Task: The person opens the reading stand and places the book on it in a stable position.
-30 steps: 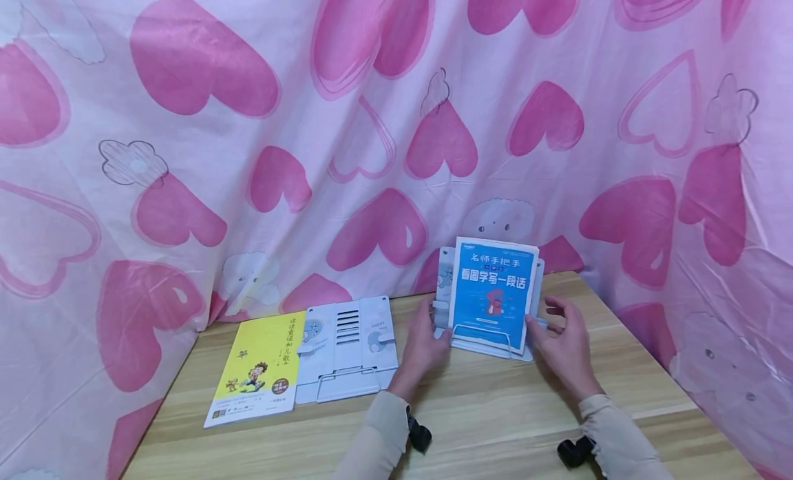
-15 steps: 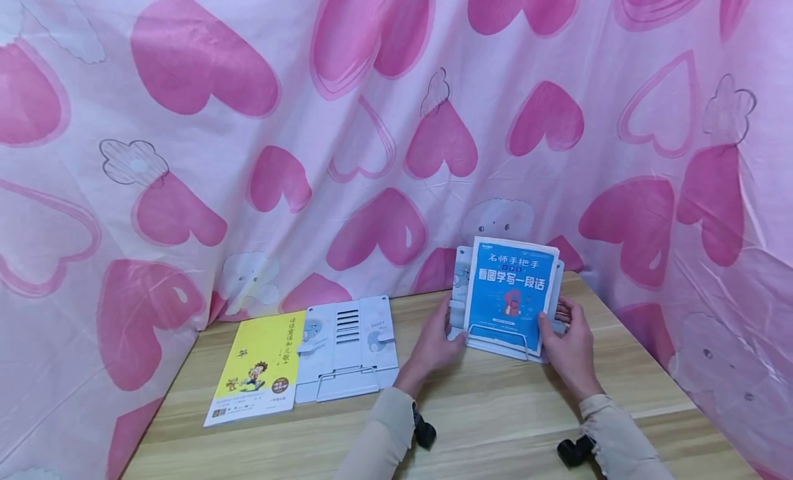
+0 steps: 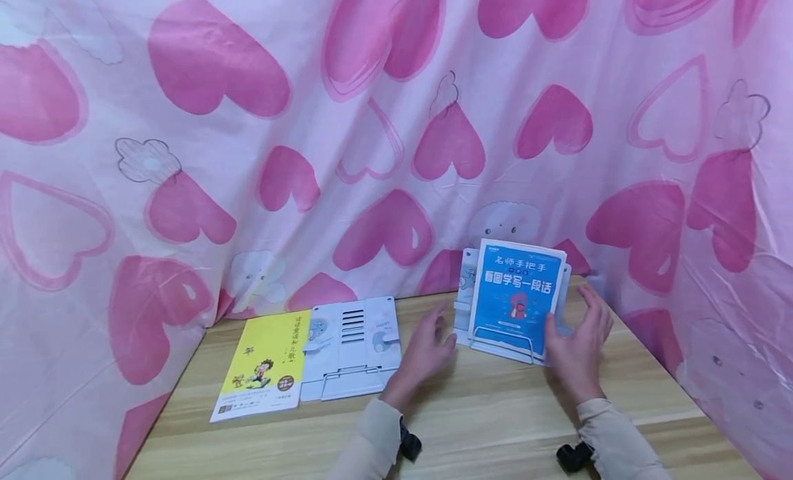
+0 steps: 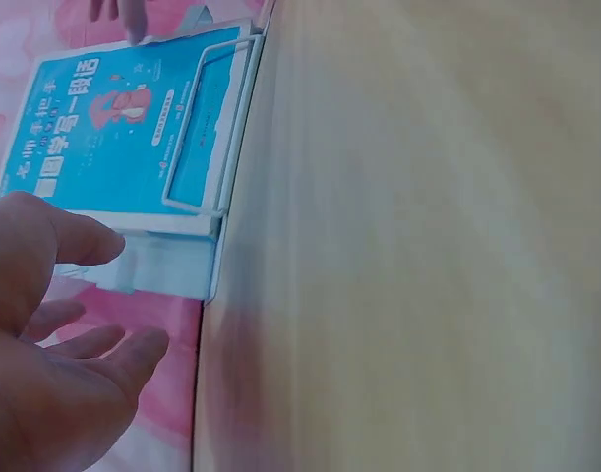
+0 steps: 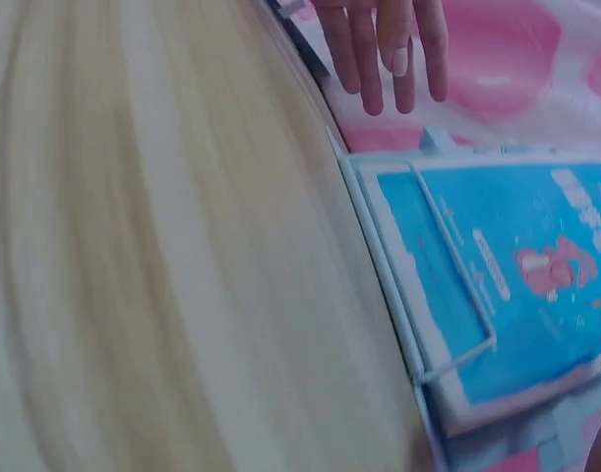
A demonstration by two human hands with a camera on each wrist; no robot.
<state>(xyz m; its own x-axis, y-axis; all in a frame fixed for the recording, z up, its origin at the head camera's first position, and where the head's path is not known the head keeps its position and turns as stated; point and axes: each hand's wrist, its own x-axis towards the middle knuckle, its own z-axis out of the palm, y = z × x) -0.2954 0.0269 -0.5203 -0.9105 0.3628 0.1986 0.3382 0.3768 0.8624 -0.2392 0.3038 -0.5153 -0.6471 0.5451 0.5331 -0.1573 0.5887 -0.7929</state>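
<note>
A blue-covered book leans on a pale metal book stand at the table's back right, its lower edge behind the wire holder. My left hand is left of the stand, fingers spread and apart from it; the gap also shows in the right wrist view, where that hand is at the top. My right hand is at the stand's right side. Its thumb is right at the book's edge in the head view, and its other fingers are spread out to the right, holding nothing.
Left of my left hand lies a second pale book stand without a book, its wire holder at the front. A yellow book lies against its left side. A pink heart-patterned curtain hangs behind the wooden table.
The stand with the blue book has shifted right between both hands. My left hand has since come off its left side, and my right fingers have spread away from its right side.
</note>
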